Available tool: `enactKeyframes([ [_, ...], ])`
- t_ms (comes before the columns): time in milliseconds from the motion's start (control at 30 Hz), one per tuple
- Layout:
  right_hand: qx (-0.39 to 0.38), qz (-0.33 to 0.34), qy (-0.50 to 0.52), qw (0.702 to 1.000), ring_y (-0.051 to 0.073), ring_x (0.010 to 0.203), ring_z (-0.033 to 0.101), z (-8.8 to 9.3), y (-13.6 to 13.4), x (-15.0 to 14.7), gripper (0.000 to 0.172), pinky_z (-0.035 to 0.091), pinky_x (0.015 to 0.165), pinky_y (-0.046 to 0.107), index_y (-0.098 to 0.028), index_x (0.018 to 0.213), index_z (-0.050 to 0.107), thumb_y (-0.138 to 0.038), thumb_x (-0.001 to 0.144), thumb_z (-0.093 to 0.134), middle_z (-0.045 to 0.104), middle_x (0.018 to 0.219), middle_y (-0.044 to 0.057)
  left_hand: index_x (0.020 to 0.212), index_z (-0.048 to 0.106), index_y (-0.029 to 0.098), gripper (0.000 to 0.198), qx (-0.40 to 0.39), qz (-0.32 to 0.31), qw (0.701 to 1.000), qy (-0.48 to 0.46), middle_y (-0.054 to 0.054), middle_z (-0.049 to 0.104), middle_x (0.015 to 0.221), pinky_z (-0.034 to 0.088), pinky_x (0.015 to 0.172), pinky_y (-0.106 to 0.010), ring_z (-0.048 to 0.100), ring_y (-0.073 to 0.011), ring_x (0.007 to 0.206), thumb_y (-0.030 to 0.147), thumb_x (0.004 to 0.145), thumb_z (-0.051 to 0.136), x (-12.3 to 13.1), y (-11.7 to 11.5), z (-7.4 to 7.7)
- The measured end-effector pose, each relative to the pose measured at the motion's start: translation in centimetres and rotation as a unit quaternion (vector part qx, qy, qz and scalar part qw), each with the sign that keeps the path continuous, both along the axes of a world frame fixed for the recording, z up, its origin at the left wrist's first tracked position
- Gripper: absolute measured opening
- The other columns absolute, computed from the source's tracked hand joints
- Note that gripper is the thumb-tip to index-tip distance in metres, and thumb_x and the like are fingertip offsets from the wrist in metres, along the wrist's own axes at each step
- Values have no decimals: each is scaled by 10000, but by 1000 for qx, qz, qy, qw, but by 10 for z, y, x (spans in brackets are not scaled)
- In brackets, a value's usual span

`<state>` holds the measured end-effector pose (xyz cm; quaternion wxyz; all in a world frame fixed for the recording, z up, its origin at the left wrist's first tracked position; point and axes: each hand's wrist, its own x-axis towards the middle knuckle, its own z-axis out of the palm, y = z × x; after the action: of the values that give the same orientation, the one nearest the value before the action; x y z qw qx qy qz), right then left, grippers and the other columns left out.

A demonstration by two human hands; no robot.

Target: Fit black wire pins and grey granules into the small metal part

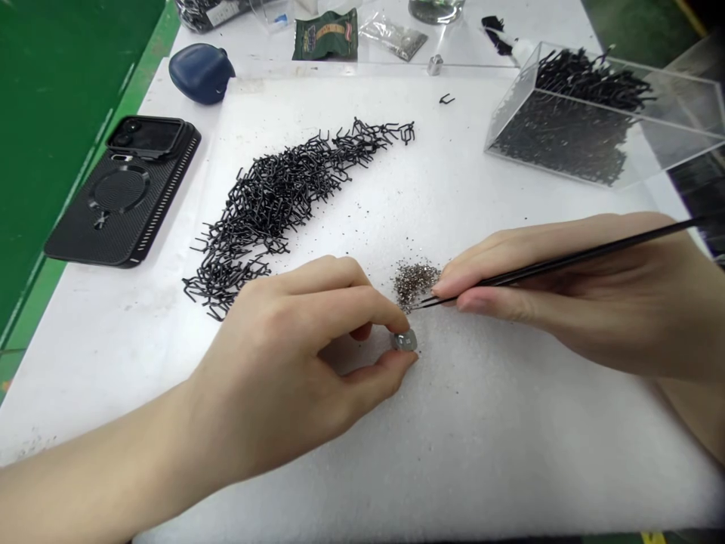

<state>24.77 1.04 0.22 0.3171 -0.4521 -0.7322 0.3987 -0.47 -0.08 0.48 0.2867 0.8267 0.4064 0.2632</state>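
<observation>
Between the thumb and forefinger of my left hand (300, 355) is a small grey, shiny rounded block (404, 340), pinched just above the white work surface (481, 453). My right hand (578, 295) grips black tweezers (566, 261) like a pen, their thin tips pointing left. Those tips reach the near edge of a little heap of tiny brownish metallic bits (415, 281), close above the block. Whether the tips hold a bit is too small to tell. Beyond my left hand spreads a curved pile of black forked pieces (277, 189).
A black phone (121, 193) and a dark blue rounded case (201, 73) lie at the left. A clear box (589, 136) of black pieces stands at the right. Along the back are a green packet (325, 36), a clear bag (393, 36) and a small metal piece (435, 65).
</observation>
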Motion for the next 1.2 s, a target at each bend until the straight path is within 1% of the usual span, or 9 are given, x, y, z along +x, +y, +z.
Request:
enactKeyframes([
  [100, -2, 0, 6, 1000, 197, 864, 798, 1, -1, 0, 158, 683, 789, 342, -369, 949, 853, -227, 881, 862, 858, 953, -62, 851, 817, 208, 101, -4, 3, 1000, 1, 47, 671, 769, 473, 577, -103, 584, -12, 609, 113, 818, 823, 0, 0, 1],
  [300, -23, -6, 3, 1000, 207, 872, 803, 2, -1, -2, 162, 689, 776, 344, -368, 941, 857, -222, 873, 867, 858, 953, -53, 854, 812, 208, 89, -2, -5, 1000, -15, 47, 670, 778, 471, 568, -114, 574, -18, 603, 128, 818, 828, 0, 0, 1],
  [433, -11, -4, 5, 1000, 196, 867, 804, 0, 0, -1, 142, 688, 781, 318, -348, 936, 860, -224, 867, 874, 861, 961, -47, 859, 813, 205, 110, -1, -3, 1000, -8, 51, 670, 776, 467, 572, -100, 576, -11, 605, 109, 809, 833, -1, 0, 2],
  [533, -4, 2, 3, 1000, 182, 868, 802, -2, 0, -1, 128, 683, 789, 291, -332, 949, 861, -234, 868, 877, 864, 972, -48, 853, 815, 198, 108, -3, -7, 1000, -7, 52, 667, 769, 457, 586, -82, 577, 0, 609, 106, 801, 840, 0, 1, 0],
  [633, -3, 0, -2, 1000, 188, 869, 807, -2, 0, 0, 114, 685, 777, 296, -335, 944, 863, -251, 869, 878, 865, 968, -47, 855, 818, 198, 107, -1, -8, 1000, -7, 51, 671, 772, 451, 594, -74, 579, 4, 616, 110, 800, 843, 0, 1, -2],
  [733, 4, -2, 1, 1000, 188, 858, 810, -1, 1, 0, 98, 684, 758, 299, -345, 925, 867, -266, 868, 879, 863, 942, -51, 858, 819, 193, 104, 2, -5, 1000, -9, 49, 667, 769, 447, 594, -67, 575, 7, 615, 105, 805, 836, 1, 1, -2],
  [933, 13, -2, 1, 1000, 149, 820, 798, 0, 2, 2, 66, 663, 740, 249, -330, 896, 867, -269, 874, 874, 860, 890, -68, 866, 826, 192, 77, 7, -7, 1000, -14, 44, 672, 770, 451, 595, -78, 573, 3, 609, 128, 823, 837, 1, 2, 0],
  [1067, 15, 0, -2, 1000, 169, 838, 799, -1, 1, 3, 79, 669, 734, 278, -341, 941, 866, -290, 881, 869, 861, 926, -54, 857, 823, 195, 95, 2, -4, 1000, -14, 49, 666, 767, 448, 591, -80, 566, 4, 600, 118, 808, 849, 2, 2, 1],
  [1200, 4, 2, 9, 1000, 196, 854, 810, -1, 0, 1, 120, 686, 759, 309, -356, 958, 869, -267, 878, 867, 858, 937, -40, 864, 826, 194, 85, 1, -5, 1000, -9, 45, 670, 771, 451, 590, -88, 573, -3, 607, 127, 816, 844, 1, 1, 1],
])
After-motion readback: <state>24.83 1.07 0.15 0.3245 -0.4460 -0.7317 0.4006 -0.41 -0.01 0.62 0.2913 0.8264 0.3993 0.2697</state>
